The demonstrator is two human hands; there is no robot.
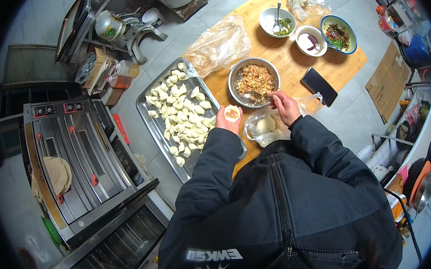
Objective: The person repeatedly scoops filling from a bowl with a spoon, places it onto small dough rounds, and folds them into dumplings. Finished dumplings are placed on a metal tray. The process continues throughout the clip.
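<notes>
My left hand (228,121) holds a round dough wrapper (232,113) with meat filling on it, beside the rim of a metal tray (151,135). Many folded dumplings (184,118) lie in that tray. At the near right rim of a steel bowl (233,80), my right hand (286,109) pinches the handle end of a metal spoon (254,94). The spoon's head rests in the minced filling (255,79). Below my right hand, a stack of round wrappers (266,124) sits in an open clear plastic bag (252,126).
The wooden table (332,72) also bears a black phone (318,86), a crumpled plastic bag (223,43), a white bowl with a spoon (267,18), a bowl of dark liquid (310,41) and a blue-rimmed bowl (338,33). A metal oven (76,153) stands at left.
</notes>
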